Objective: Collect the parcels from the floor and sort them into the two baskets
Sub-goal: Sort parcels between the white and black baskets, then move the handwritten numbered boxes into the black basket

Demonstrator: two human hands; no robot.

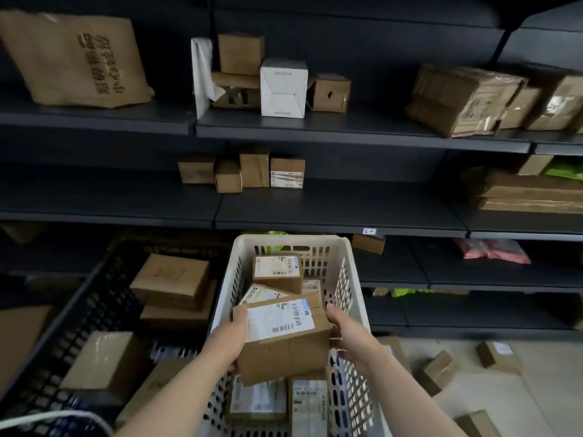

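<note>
While both hands grip it from either side, the parcel (284, 345) hangs over the white basket (348, 272) with its label facing up. The left hand (228, 340) clasps the left end. Its thumb lies along the top edge beside the label, and the rest of that hand curls under the box, mostly hidden. The right hand (348, 334) takes the right end, with the thumb at the upper corner and the fingers (338, 342) bent round the side. They seem to press flat against the cardboard, though the picture is soft there. The parcel sits squarely between the two sets of fingers and touches both.

Just beyond the fingers, inside the white basket, lie other labelled boxes (277, 269), one tilted against another. Below the wrists, nearer than the fingers, two more labelled packets (258, 402) rest on the basket's bottom.

Left of the left fingers stands the black basket (91, 298), touching the white one and holding plain brown boxes (172, 282). Right of the right fingers and lower down, loose parcels (437, 372) lie scattered on the floor (536, 389), well apart from either hand.

Above and beyond the fingers, dark shelves (315, 124) carry brown cartons and one white carton (284, 88).
</note>
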